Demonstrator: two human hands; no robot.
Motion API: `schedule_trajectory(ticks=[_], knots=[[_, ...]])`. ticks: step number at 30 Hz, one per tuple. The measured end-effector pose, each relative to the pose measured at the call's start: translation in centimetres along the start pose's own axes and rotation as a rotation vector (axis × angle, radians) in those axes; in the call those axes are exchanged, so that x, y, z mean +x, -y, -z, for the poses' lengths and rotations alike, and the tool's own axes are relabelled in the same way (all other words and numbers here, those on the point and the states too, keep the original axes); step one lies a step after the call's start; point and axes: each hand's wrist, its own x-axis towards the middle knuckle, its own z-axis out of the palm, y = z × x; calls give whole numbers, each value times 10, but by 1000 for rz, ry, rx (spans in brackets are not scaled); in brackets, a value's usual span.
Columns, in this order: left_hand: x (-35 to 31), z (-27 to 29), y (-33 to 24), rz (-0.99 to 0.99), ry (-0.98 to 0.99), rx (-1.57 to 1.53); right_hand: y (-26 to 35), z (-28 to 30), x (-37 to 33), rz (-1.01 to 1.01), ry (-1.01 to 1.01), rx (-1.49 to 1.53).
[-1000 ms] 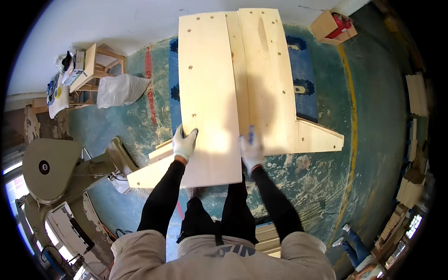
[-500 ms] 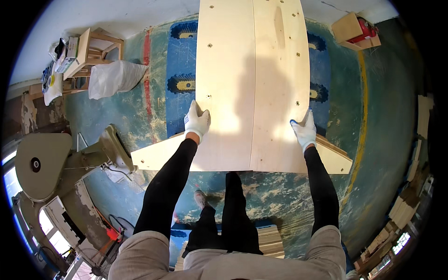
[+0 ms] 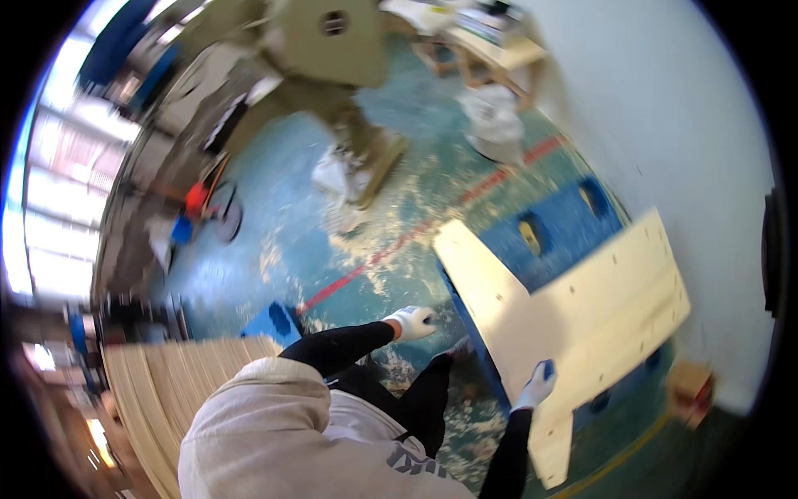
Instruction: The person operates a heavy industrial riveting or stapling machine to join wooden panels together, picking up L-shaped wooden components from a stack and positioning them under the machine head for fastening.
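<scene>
Fisheye view from above, tilted and blurred, onto a workshop floor point(image 3: 274, 249) painted blue-green and strewn with sawdust.

At lower right, a pale wooden panel point(image 3: 607, 308), made of boards joined side by side, with small drilled holes and a narrower tongue jutting from each end. Lying flat on blue supports point(image 3: 573, 220), close beside a white wall point(image 3: 690, 125).

Right hand point(image 3: 536, 387), gloved in white with a blue patch, resting on the near edge of the panel, fingers curled over the rim; whether gripping firmly or only touching, cannot tell through the blur. Left hand point(image 3: 413, 322), also gloved, held off the panel in mid-air above the floor, fingers loosely bent and grasping nothing. Dark sleeves on both arms, a grey hooded top point(image 3: 283, 432) below.

Likely handling, judged from looks: stiff and rigid, broad and awkward, probably fairly heavy for one person; smooth planed faces possibly slippery, edges possibly splintery. Best taken with both hands, spread well apart on opposite long edges near the middle, not by the thin tongues.

Elsewhere: a stack of light boards point(image 3: 166, 391) at lower left, a beige machine point(image 3: 332, 50) at top, a white bag point(image 3: 495, 125) by the wall, a red line point(image 3: 399, 245) across the floor, a small box point(image 3: 690, 391) at far right.
</scene>
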Motion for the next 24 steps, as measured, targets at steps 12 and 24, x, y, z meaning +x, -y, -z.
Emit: schedule_trajectory(ticks=[12,24], knots=[[-379,-88,321,676,-571,-755,103,-236,-308,12,1093,-209],[-524,-343,392,1499,-860,-1530,-73,-421,-620,537,2109,-1153]])
